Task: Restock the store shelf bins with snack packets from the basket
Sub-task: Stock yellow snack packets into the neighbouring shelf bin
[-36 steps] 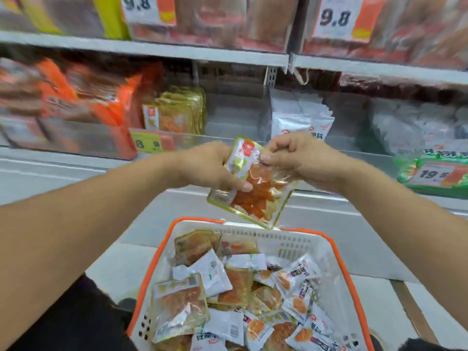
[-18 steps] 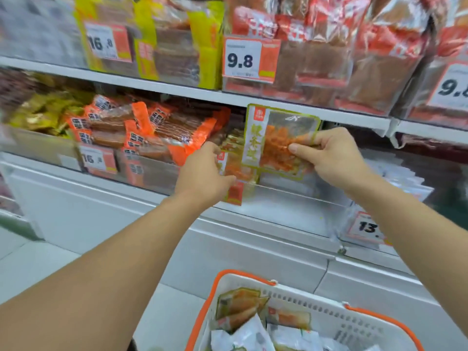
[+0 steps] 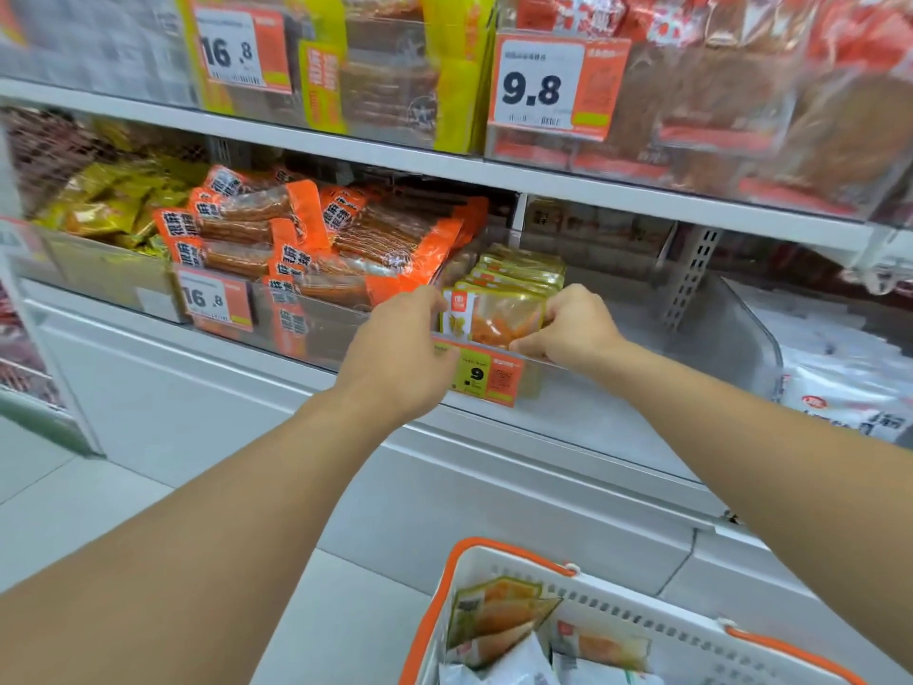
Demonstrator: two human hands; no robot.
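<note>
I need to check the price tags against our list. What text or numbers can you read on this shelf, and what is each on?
"16.8": orange-and-white price tag on the upper shelf, left.
"9.8": orange-and-white price tag on the upper shelf, right.
"16.8": orange price tag on the clear bin of orange-ended snack packs.
"9": yellow-and-orange price tag on the bin front between the hands; its first digits are hidden by the left hand.
Packet lettering and the tags' fine print: too blurred to read.

White metal shelving (image 3: 494, 180) stands on a pale tiled floor (image 3: 74, 501).
</note>
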